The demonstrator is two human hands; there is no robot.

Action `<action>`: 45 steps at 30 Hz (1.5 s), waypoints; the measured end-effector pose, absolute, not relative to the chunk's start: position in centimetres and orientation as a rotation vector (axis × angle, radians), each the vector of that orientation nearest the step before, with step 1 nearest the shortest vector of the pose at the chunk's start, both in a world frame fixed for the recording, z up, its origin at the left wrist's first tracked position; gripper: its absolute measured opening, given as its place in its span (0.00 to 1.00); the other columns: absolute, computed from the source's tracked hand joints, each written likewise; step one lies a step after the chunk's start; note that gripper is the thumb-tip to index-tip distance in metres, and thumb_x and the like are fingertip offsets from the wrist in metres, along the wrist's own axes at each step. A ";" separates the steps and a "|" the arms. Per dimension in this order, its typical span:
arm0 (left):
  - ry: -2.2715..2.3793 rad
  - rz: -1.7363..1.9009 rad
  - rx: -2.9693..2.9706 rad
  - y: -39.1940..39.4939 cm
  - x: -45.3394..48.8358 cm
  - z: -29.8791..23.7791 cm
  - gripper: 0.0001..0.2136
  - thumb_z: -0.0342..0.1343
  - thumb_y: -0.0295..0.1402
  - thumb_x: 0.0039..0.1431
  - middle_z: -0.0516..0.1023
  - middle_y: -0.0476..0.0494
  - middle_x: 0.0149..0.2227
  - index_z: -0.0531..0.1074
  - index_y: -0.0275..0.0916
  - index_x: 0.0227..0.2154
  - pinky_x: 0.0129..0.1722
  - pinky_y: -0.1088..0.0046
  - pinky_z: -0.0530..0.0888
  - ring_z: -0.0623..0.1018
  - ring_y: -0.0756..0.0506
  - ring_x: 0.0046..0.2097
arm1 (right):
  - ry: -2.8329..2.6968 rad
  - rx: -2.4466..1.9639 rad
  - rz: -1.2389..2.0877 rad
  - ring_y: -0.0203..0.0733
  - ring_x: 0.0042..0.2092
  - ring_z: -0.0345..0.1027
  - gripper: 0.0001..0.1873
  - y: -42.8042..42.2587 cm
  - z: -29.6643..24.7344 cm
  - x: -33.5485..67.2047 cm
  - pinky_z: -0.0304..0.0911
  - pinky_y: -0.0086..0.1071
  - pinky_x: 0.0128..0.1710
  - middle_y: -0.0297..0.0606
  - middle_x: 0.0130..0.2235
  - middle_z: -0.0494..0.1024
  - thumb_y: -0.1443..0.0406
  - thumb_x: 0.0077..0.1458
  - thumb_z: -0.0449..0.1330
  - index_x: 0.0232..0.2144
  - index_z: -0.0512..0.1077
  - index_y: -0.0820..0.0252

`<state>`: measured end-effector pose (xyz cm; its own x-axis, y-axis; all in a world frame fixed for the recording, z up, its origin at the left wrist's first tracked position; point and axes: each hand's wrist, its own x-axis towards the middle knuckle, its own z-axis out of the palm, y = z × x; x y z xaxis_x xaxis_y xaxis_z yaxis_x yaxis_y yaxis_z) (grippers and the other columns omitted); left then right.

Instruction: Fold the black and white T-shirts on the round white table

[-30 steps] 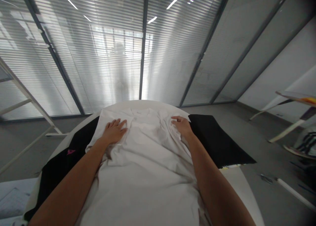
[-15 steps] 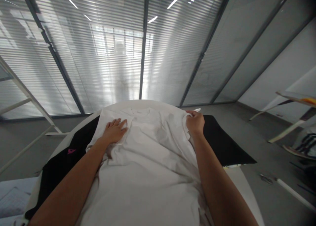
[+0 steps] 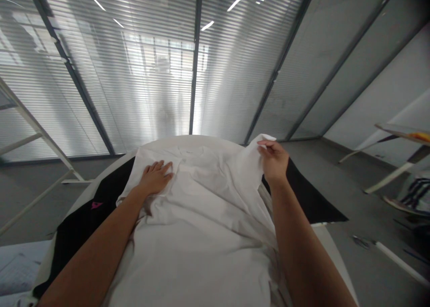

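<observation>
A white T-shirt (image 3: 201, 235) lies spread over a rounded white table, its neckline at the far end and wrinkles running across the chest. My left hand (image 3: 156, 177) rests flat with spread fingers on the shirt's left shoulder area. At the right, my right hand (image 3: 273, 159) pinches the edge of the right sleeve between thumb and fingers and holds it raised off the table. Beneath the shirt, a black cloth (image 3: 309, 195) sticks out on both sides, with a small pink mark on its left part.
Beyond the table (image 3: 336, 257) stands a glass partition with blinds (image 3: 161, 96). A white metal frame (image 3: 40, 130) is at the left, and papers (image 3: 20, 271) lie at the lower left. To the right are a wooden-topped table (image 3: 399, 132) and a white pole (image 3: 399, 262) near the floor.
My right hand has moved a little right and up, lifting and stretching the sleeve outward. My left hand has stayed flat in place on the shirt.
</observation>
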<state>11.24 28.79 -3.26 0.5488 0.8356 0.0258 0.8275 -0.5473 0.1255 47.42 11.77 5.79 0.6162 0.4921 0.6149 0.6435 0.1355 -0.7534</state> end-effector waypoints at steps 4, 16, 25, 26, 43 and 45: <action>1.451 0.117 2.673 28.9 11.3 -3.3 0.29 0.36 0.51 0.66 0.49 0.42 0.70 0.49 0.53 0.67 0.64 0.51 0.48 0.51 0.37 0.69 | -1.246 -1.483 0.013 0.44 0.46 0.72 0.09 12.4 5.2 46.1 0.62 0.39 0.50 0.40 0.41 0.79 0.64 0.47 0.58 0.32 0.76 0.59; 1.450 0.126 2.654 28.6 11.3 -2.9 0.29 0.36 0.51 0.65 0.49 0.41 0.70 0.50 0.52 0.67 0.64 0.51 0.47 0.50 0.37 0.69 | -0.535 -1.587 0.070 0.37 0.29 0.65 0.13 14.6 3.8 45.1 0.60 0.30 0.31 0.36 0.28 0.73 0.66 0.43 0.56 0.32 0.74 0.64; 1.442 0.119 2.664 28.5 11.3 -2.7 0.29 0.36 0.51 0.65 0.49 0.41 0.70 0.50 0.52 0.67 0.64 0.51 0.47 0.51 0.36 0.69 | -0.397 -1.401 -0.370 0.37 0.35 0.67 0.05 14.0 4.3 48.1 0.64 0.33 0.44 0.32 0.29 0.68 0.70 0.47 0.49 0.26 0.64 0.57; 1.440 0.119 2.666 28.5 11.3 -2.7 0.29 0.36 0.51 0.65 0.50 0.41 0.70 0.50 0.51 0.67 0.64 0.51 0.47 0.51 0.36 0.69 | -0.386 -1.382 -0.382 0.37 0.34 0.67 0.05 13.8 4.4 48.7 0.64 0.33 0.44 0.31 0.28 0.67 0.70 0.47 0.49 0.26 0.63 0.57; 1.430 0.137 2.659 28.5 11.3 -2.7 0.29 0.37 0.50 0.66 0.50 0.39 0.70 0.51 0.50 0.67 0.63 0.51 0.48 0.51 0.36 0.69 | -1.951 -1.804 0.507 0.43 0.52 0.70 0.14 12.9 4.1 41.4 0.61 0.37 0.55 0.40 0.49 0.78 0.60 0.60 0.54 0.44 0.76 0.55; 1.427 0.143 2.660 28.6 11.3 -2.8 0.29 0.37 0.50 0.66 0.50 0.39 0.70 0.51 0.50 0.67 0.63 0.50 0.48 0.51 0.36 0.69 | -1.844 -2.079 0.335 0.45 0.59 0.64 0.20 13.3 2.7 41.0 0.57 0.41 0.60 0.42 0.57 0.72 0.59 0.65 0.47 0.54 0.70 0.55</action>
